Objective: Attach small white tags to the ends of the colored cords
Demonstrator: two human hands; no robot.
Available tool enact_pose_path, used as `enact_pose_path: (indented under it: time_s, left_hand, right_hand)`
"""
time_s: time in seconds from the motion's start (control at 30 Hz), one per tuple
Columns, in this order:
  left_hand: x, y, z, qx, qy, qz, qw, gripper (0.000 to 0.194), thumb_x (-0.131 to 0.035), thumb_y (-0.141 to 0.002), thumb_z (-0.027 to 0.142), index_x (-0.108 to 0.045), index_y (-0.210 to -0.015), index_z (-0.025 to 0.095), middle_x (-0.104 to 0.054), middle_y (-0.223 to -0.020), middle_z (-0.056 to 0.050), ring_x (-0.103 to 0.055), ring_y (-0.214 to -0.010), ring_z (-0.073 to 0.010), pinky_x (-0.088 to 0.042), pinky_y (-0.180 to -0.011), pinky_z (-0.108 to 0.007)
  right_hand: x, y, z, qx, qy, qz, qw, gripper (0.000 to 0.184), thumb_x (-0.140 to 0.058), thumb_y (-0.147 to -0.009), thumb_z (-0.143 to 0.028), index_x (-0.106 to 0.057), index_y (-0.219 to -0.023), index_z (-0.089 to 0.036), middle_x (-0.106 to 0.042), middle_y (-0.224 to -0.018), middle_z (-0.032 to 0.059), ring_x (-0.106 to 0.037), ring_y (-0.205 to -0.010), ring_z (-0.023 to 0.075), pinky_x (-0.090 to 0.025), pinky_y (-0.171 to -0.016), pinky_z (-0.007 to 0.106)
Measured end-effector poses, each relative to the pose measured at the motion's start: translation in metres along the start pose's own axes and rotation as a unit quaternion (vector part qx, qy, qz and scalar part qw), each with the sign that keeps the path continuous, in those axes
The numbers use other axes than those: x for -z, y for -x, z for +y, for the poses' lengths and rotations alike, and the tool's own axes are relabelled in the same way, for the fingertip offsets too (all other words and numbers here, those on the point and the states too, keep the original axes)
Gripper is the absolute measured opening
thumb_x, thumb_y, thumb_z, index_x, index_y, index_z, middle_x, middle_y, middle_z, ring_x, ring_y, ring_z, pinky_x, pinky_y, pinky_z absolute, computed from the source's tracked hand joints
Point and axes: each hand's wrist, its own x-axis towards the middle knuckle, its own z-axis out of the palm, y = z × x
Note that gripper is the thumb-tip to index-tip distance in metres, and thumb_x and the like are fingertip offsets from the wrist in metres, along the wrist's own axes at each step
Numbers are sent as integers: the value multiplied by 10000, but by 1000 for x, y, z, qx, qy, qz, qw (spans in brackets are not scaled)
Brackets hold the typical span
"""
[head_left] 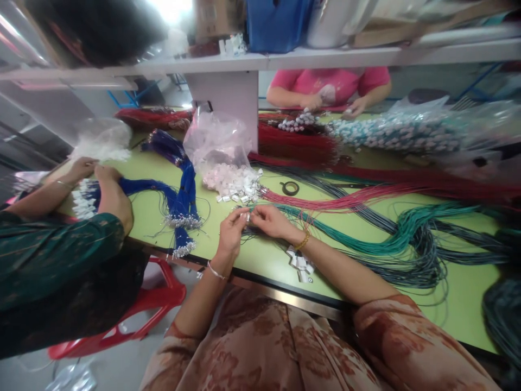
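Observation:
My left hand and my right hand meet over the green table, fingers pinched together. Between the fingertips sits a small white connector, and thin dark wires run under my right hand. A green wire bundle trails off to the right from my hands. Several loose white connectors lie just beyond my hands beside a clear plastic bag. A few more white connectors lie under my right wrist.
A person in a dark green sleeve at the left handles blue wires with white ends. Another person in a pink shirt works across the table. Red wires, a tape roll and bagged connectors lie about. A red stool stands left.

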Motion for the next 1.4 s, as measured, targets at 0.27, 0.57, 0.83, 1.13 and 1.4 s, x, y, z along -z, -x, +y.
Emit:
enact_pose_path:
  time_s: [0.27, 0.57, 0.83, 1.13, 1.4]
  left_hand:
    - [-4, 8, -13, 31, -3, 28, 999, 277, -758, -669, 290, -711, -900, 144, -609, -650, 8, -475, -565, -73, -374, -561, -211]
    - [13, -3, -12, 67, -36, 38, 996, 247, -751, -647, 274, -740, -849, 132, -671, -730, -36, -495, -584, -79, -366, -551, -210]
    - [10, -2, -8, 69, -32, 35, 997, 238, -737, -678, 270, -740, -876, 137, -684, -797, -50, -525, -641, -90, -392, -593, -215]
    - [-1, 3, -7, 69, -27, -12, 997, 234, -732, -681, 284, -727, -871, 147, -675, -783, -41, -521, -630, -90, -387, -587, -219]
    - [2, 5, -8, 67, -6, 5, 998, 293, -750, -676, 312, -688, -911, 147, -677, -808, -34, -525, -636, -88, -390, -601, -222]
  right_hand:
    - [4, 10, -3, 38, 126, -25, 991, 183, -509, -828, -253, -515, -672, -158, -521, -593, -16, -400, -534, 93, -254, -535, 225]
    - [43, -35, 50, 3, 281, -14, 960, 128, -583, -811, -261, -657, -846, -162, -663, -885, 59, -532, -781, 157, -324, -670, 236]
    - [48, -31, 48, 62, 325, -14, 944, 173, -442, -868, -207, -602, -859, -142, -646, -857, 90, -497, -725, 158, -295, -651, 247]
    - [66, -47, 26, 35, 226, -137, 964, 99, -532, -746, -228, -563, -690, -151, -575, -650, 12, -448, -599, 114, -285, -571, 229]
    - [77, -49, 9, 49, 91, -68, 992, 189, -522, -765, -307, -521, -650, -157, -490, -597, -26, -391, -562, 89, -284, -553, 217]
